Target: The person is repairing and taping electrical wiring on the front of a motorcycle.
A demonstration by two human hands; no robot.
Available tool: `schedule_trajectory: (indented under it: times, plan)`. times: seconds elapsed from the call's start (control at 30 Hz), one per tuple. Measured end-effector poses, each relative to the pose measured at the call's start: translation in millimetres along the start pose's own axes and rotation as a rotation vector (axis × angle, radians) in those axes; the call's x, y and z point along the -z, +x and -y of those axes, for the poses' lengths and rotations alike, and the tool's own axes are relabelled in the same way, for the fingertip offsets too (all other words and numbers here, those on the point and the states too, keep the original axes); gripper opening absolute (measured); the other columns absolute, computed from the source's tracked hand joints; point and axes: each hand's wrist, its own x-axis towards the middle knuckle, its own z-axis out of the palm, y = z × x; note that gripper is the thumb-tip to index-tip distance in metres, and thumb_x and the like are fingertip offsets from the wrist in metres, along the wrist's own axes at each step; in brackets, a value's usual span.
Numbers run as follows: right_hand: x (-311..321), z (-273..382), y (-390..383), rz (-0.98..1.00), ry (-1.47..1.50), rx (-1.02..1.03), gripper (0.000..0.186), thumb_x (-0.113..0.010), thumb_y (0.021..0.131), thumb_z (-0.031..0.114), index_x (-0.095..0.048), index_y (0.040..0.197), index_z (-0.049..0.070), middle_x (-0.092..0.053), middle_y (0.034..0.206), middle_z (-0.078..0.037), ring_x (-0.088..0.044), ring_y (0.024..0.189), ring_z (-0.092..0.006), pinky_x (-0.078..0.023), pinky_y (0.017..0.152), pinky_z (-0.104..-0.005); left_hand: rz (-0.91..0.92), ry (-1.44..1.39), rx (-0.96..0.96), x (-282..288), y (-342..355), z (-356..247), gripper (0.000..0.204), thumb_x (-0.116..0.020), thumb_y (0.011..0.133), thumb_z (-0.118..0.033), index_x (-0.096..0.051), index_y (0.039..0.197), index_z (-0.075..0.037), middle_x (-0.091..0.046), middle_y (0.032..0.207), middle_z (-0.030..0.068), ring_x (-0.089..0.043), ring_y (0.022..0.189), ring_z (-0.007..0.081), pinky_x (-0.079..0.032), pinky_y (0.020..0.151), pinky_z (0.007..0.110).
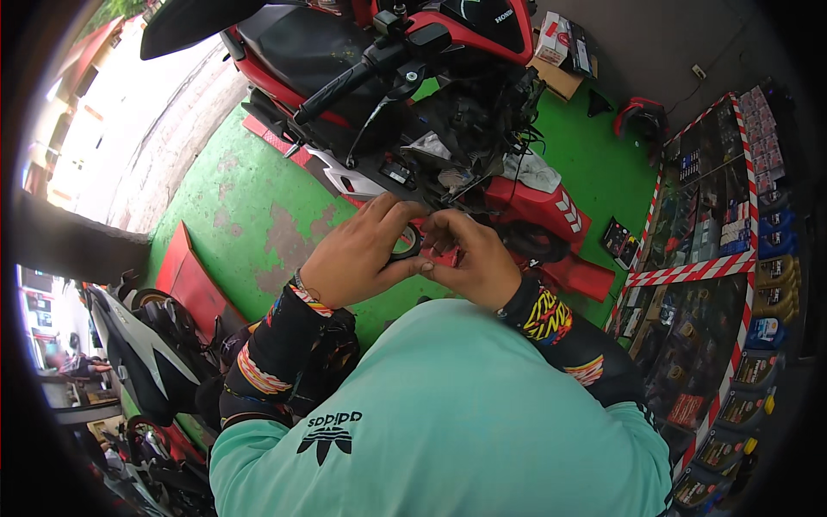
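Your left hand (357,254) and right hand (469,258) meet in front of your chest, both pinching a roll of black tape (405,244); left thumb and fingers curl around the roll's left side, right fingertips grip its right edge along with a small red piece (444,256), can't tell what that piece is. The roll sits between the two hands, held in the air above the green floor (250,207), just below the stripped side of the red motorcycle (517,202). Both forearms wear black patterned sleeves, a beaded bracelet (308,297) on the left wrist. Motorcycle's black handlebar grip (336,90) and brake lever jut out above your hands, exposed wiring (482,129) and a white rag (534,172) near the middle of the bike. Glass display cabinet (706,258) with red-white striped edging stands at the right, bottles along its far side. Red panel (185,271) lies on the floor at left, another scooter (142,353) in the lower left corner
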Motion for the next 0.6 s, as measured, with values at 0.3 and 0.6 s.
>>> schedule_trajectory:
  times: [0.3,0.6]
  plan:
    - [-1,4,10,0.047,0.349,-0.199,0.015,-0.073,0.096,0.010,-0.070,0.104,-0.002,-0.076,0.090,-0.008,-0.072,0.078,-0.0133,-0.058,0.071,-0.0275,-0.013,-0.046,-0.001,8,-11,15,0.058,-0.077,0.092,-0.039,-0.054,0.133,-0.004,-0.062,0.123,0.0180,-0.062,0.113,0.0387,-0.051,0.095,0.046]
    - [10,14,10,0.069,0.236,-0.241,0.022,-0.069,0.098,0.008,-0.066,0.119,0.000,-0.077,0.089,-0.010,-0.073,0.076,-0.0140,-0.057,0.068,-0.0283,0.148,-0.051,0.205,-3,-20,19,0.030,-0.057,0.092,-0.018,-0.058,0.119,-0.004,-0.066,0.098,0.0198,-0.063,0.096,0.0394,-0.049,0.085,0.049]
